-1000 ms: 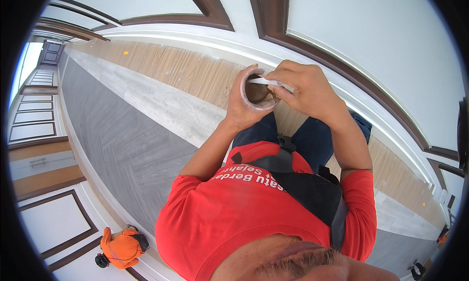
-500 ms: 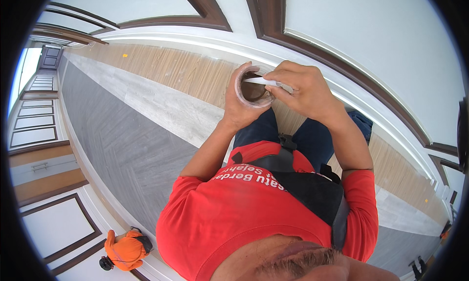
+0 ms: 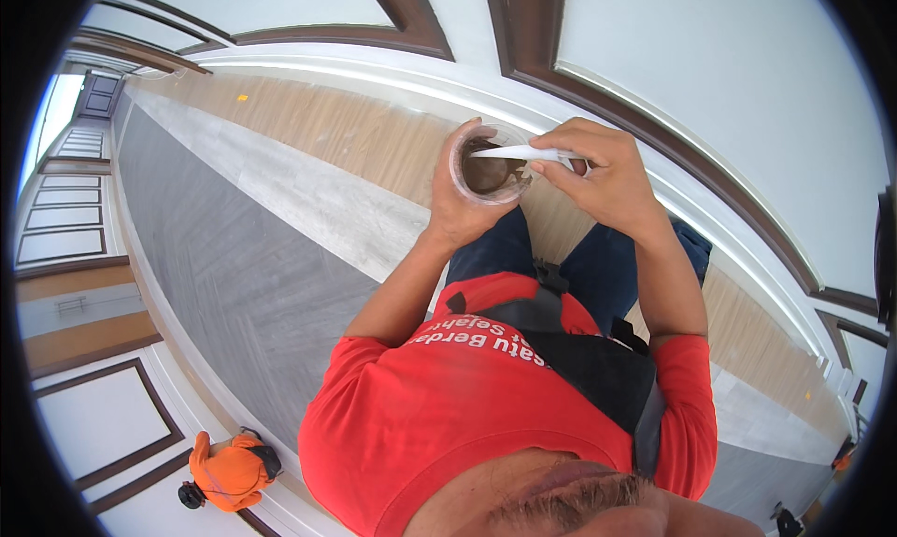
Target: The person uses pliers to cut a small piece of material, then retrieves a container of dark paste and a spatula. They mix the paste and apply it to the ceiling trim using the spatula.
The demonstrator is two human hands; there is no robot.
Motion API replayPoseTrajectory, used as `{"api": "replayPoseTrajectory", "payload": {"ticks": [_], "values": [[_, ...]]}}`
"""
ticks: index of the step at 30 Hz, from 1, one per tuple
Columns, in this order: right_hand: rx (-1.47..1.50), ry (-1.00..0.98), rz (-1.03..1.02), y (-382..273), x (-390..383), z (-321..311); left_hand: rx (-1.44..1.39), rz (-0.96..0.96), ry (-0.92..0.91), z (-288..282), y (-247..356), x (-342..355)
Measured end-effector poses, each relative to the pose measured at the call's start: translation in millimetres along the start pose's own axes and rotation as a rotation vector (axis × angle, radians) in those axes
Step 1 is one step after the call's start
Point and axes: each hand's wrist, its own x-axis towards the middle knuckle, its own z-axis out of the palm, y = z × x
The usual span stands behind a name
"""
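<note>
My left hand point(image 3: 452, 212) is wrapped round a clear plastic cup point(image 3: 497, 200), its open top facing up toward me. Dark brown liquid point(image 3: 488, 175), like paint or stain, lies inside. Between the thumb and fingers of my right hand point(image 3: 605, 171) is a slim white stick-like tool point(image 3: 512, 152). It slants across the cup's mouth, its narrow end over or against the inner far-left side. Whether it has bristles or a spoon bowl I cannot tell, since my fingers cover its other end.
White wall panels with dark brown trim point(image 3: 598, 93) rise close in front. The floor has wood-look planks point(image 3: 346, 131), a pale strip point(image 3: 280, 180) and grey boards point(image 3: 224, 229). A person in orange point(image 3: 234, 472) is across the corridor at lower left.
My right hand has shifted right, away from the cup, drawing the white tool with it, so more of the tool shows. My left hand and the cup stay nearly in place.
</note>
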Motion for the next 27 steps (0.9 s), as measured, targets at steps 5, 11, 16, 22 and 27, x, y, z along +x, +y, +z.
{"api": "replayPoseTrajectory", "payload": {"ticks": [5, 11, 16, 22, 27], "values": [[0.176, 0.061, 0.084, 5, -2, -7, -0.043, -0.032, 0.031, -3, 0, 0], [0.277, 0.074, 0.186, 16, -4, -7, -0.017, 0.001, 0.035, -6, -1, 0], [0.312, 0.221, 0.135, 30, -1, -7, 0.012, -0.038, 0.052, -5, -1, 0], [0.097, 0.597, -0.02, 31, 35, -10, -0.088, -0.077, 0.045, -11, -5, -7], [-0.248, 0.749, -0.352, 43, 69, -3, -0.049, -0.088, 0.058, -16, -4, -11]]}}
